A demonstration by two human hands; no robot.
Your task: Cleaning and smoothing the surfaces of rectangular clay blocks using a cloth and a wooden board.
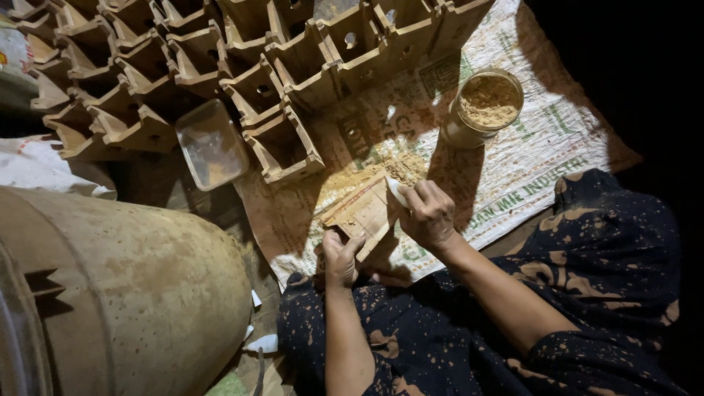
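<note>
Wooden, and open on one side, the small box (364,213) is sitting tilted above the woven sack (513,176) spread on the floor, with the left hand (339,258) gripping its near corner from below. The right hand (427,214) is closed around a pale scraper (397,192) and is pressing it against the box's upper edge. Yellowish powder (381,170) is lying scattered on the sack just beyond the box.

Judging from this, the left hand is holding only 1 corner, so a hard push from the scraper could twist the box out of its grip. Loose filler could also be falling off onto the sack rather than staying in the joint. The powder jar (485,106) is standing near the right elbow's sweep and could be knocked over. Stacked wooden boxes (279,88) are crowding close behind.
</note>
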